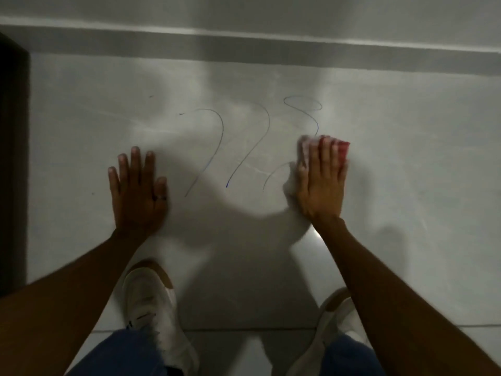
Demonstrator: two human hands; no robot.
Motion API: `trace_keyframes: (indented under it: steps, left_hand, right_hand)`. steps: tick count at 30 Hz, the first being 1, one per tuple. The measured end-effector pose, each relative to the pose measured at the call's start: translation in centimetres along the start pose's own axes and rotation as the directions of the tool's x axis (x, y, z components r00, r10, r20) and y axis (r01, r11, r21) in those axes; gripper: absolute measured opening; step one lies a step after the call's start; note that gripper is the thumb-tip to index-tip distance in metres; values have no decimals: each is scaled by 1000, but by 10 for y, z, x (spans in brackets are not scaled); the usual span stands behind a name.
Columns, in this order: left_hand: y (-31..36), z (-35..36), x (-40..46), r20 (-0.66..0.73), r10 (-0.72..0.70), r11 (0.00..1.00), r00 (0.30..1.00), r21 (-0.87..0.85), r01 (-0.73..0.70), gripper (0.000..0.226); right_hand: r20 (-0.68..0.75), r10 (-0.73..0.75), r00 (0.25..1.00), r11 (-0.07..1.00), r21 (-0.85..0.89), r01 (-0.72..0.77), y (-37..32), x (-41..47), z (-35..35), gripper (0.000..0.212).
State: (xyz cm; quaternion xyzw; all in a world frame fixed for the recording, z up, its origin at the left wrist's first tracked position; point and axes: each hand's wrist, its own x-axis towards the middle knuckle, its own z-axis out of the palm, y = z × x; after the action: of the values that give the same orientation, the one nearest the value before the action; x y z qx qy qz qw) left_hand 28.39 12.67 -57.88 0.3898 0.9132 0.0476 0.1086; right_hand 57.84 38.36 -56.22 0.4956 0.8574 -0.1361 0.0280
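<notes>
Blue pen lines [217, 147] curve across a pale glossy floor tile [406, 158]. My right hand [322, 180] presses flat, fingers straight, on a white and red cloth [343, 149] that lies over the rightmost line. My left hand [137, 188] rests flat on the tile to the left of the marks, fingers spread, a ring on one finger. The cloth is mostly hidden under my right hand.
A skirting strip [244, 50] runs along the wall at the top. A dark door frame [13, 158] stands at the far left. My two white shoes [151, 302] and blue trouser legs sit near the bottom, close behind my hands.
</notes>
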Motion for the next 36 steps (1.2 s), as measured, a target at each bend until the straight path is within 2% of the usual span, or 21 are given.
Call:
trace_keyframes:
  steps: [1, 2, 4, 5, 6, 7, 8, 9, 11, 12, 13, 15, 17, 20, 24, 26, 28, 29, 31, 33, 36]
  left_hand:
    - [1, -1, 0, -4, 1, 1000, 1000, -3, -1, 67]
    - [1, -1, 0, -6, 4, 1000, 1000, -8, -4, 67]
    - [3, -3, 1, -10, 6, 1000, 1000, -17, -6, 68]
    - [4, -4, 2, -14, 6, 1000, 1000, -18, -6, 69]
    - [4, -5, 1, -18, 8, 1000, 1000, -20, -9, 69]
    - [4, -5, 0, -20, 8, 1000, 1000, -21, -9, 69]
    - [4, -4, 0, -24, 7, 1000, 1000, -20, -8, 69]
    - [4, -4, 0, -30, 8, 1000, 1000, -17, -8, 68]
    - [3, -2, 1, -43, 7, 1000, 999, -14, -7, 68]
    - [2, -1, 1, -51, 8, 1000, 999, -16, -9, 68]
    - [2, -1, 1, -61, 9, 1000, 998, -16, -10, 68]
    - [1, 1, 0, -87, 16, 1000, 996, -15, -18, 68]
    - [-1, 4, 2, -104, 22, 1000, 994, -15, -23, 68]
    - [-2, 7, 1, -152, 24, 1000, 988, -5, -25, 67]
    - [-3, 9, 3, -198, 41, 999, 979, 20, -37, 65]
    - [-3, 9, 3, -190, 45, 999, 981, 14, -43, 65]
    - [-3, 9, 3, -204, 51, 999, 978, 9, -51, 65]
    - [-3, 8, 3, -209, 50, 999, 977, 9, -50, 65]
    - [-4, 8, 2, -202, 45, 999, 978, 1, -46, 65]
    - [-2, 7, 3, -196, 36, 999, 980, 4, -36, 65]
    - [-3, 8, 3, -202, 45, 999, 978, 13, -44, 65]
  right_hand:
    - [2, 46, 999, 999, -5, -46, -12, 6, 1, 68]
    - [32, -62, 998, 998, -26, 63, -23, 6, 2, 68]
    - [90, -428, 899, 901, -37, 433, -26, 1, 6, 67]
    - [78, -477, 875, 875, -48, 481, -19, 3, 6, 66]
    - [38, -380, 924, 923, -52, 381, -14, 8, 4, 65]
    - [-1, -197, 980, 979, -44, 197, -17, 10, 1, 66]
    - [-8, -68, 998, 997, -40, 67, -24, 9, 1, 67]
    - [26, -100, 995, 993, -59, 101, -33, 2, 3, 68]
    - [110, -438, 892, 893, -60, 446, -36, -15, 9, 67]
    - [108, -508, 855, 857, -39, 514, -29, -16, 7, 65]
    - [70, -468, 881, 881, -31, 471, -21, -12, 4, 64]
    - [-18, -200, 980, 979, -46, 199, -20, 5, 0, 65]
    - [-26, -19, 999, 999, -51, 18, -31, 30, -1, 66]
    - [-35, -42, 999, 998, -51, 40, -34, 85, -9, 66]
    - [1, 91, 996, 996, -18, -91, -52, 141, -23, 69]
    - [39, -117, 992, 992, -32, 119, -70, 134, -23, 68]
    - [108, -455, 884, 886, -43, 461, -66, 116, -21, 67]
    - [144, -560, 816, 819, -55, 572, -54, 108, -21, 66]
    - [167, -618, 769, 768, -85, 635, -26, 107, -25, 65]
    - [129, -484, 865, 861, -103, 497, -7, 118, -32, 65]
    - [37, -147, 988, 985, -89, 150, -9, 133, -32, 66]
